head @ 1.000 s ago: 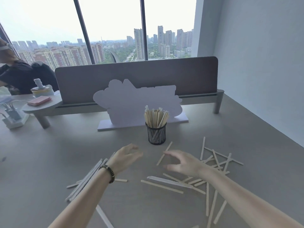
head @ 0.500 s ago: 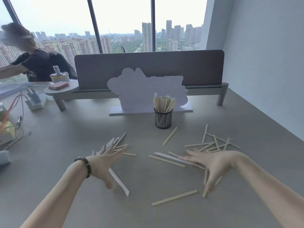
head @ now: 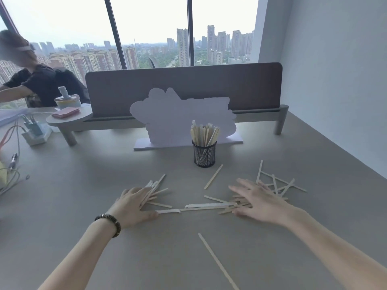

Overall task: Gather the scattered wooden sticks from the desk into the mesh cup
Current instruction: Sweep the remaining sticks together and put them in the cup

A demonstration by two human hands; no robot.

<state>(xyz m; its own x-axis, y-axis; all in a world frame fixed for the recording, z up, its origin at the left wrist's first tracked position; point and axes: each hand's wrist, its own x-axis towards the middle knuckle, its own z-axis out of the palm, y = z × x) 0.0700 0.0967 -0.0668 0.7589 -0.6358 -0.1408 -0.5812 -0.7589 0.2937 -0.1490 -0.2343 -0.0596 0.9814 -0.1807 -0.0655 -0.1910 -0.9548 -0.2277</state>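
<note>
A black mesh cup stands mid-desk with several wooden sticks upright in it. More sticks lie scattered on the grey desk. My left hand lies flat with its fingers against a bundle of sticks. My right hand is spread flat over a heap of sticks, with a looser pile just beyond its fingers. Between the hands lie long pale sticks. One stick rests in front of the cup, and another long stick lies near me.
A white cut-out sign and a grey divider panel stand behind the cup. A small round shelf with a pink pad sits at the left. Cables and a charger lie at the far left. A person sits beyond.
Both hands have moved inward across the desk, sweeping loose sticks into tighter heaps toward the middle. The left hand now presses against its bundle.
</note>
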